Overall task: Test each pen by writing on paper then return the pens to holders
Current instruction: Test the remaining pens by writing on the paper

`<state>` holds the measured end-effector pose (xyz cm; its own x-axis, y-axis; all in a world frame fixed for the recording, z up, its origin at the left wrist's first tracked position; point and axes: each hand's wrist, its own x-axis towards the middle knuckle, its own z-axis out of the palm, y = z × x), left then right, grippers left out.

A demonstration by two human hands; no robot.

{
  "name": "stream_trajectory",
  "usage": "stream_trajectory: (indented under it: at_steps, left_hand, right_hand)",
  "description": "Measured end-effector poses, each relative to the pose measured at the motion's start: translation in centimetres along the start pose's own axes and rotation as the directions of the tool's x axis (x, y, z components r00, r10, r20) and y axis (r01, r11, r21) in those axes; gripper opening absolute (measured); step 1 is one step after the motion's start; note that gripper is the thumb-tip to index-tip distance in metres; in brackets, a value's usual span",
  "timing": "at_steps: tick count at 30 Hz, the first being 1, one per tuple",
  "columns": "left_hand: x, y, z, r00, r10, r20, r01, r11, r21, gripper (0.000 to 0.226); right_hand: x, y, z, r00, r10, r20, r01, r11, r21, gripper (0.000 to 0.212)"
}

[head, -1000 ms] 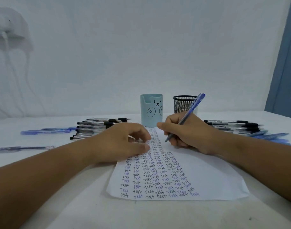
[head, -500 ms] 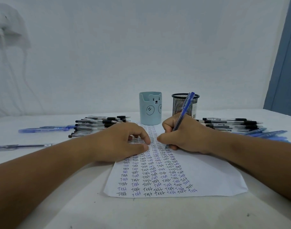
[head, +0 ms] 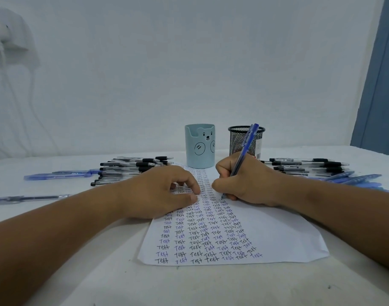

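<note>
**Blue pen tip on paper, left hand steadying the sheet**

Head view, only one I have. Landmark is the paper (head: 244,235), lying on the white counter (head: 189,288), covered in columns of "Test" in black and blue ink.

My right hand (head: 244,184) is over the far part of the paper, fingers curled round a blue pen (head: 244,151). Pen leans back and to the right, tip touching the sheet at the right side of the written columns.

My left hand (head: 162,191) rests on the paper's far-left part, grasping nothing, fingers loosely bent with the tips pressing the sheet.

Just beyond the paper's far edge: light-blue bear holder (head: 200,146), black mesh holder (head: 242,140) right of it. I can't see inside either.

Left of the paper: pile of black-grip pens (head: 131,168), blue pens (head: 56,175) further left, one clear pen (head: 30,198) alone nearer me.

Right of the paper: second black-grip pile (head: 308,166), more blue ones (head: 354,180) beside it.
</note>
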<state>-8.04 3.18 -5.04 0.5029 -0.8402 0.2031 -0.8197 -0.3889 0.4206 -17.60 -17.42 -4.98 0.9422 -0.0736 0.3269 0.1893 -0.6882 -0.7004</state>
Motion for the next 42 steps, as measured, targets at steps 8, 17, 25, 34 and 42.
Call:
stream_trajectory:
  at_steps: [8,17,25,34,42]
  left_hand:
    - [0.0,-0.1,0.0,1.000,0.001,0.010,-0.001,1.000,-0.008,0.013]
    - [0.0,-0.1,-0.1,1.000,-0.010,0.014,0.010,1.000,-0.012,0.013]
    - [-0.1,0.0,-0.1,1.000,-0.020,0.012,0.020,1.000,-0.001,0.012]
    - [-0.2,0.0,-0.1,1.000,-0.003,0.008,0.003,1.000,0.019,0.015]
    - [-0.2,-0.1,-0.1,1.000,-0.009,0.014,0.009,1.000,0.018,0.016]
  right_hand:
    - [0.1,0.3,-0.2,1.000,-0.017,-0.007,0.017,0.999,-0.034,0.041]
    - [0.2,0.3,-0.1,0.998,-0.047,-0.031,0.045,0.996,-0.075,0.041]
    - [0.2,0.4,0.0,0.999,-0.038,-0.021,0.037,0.998,-0.060,0.045]
    - [0.2,-0.3,-0.3,0.981,0.054,-0.187,0.010,0.945,0.326,0.052]
    - [0.1,-0.6,-0.9,0.952,0.062,-0.299,0.030,0.956,0.293,0.028]
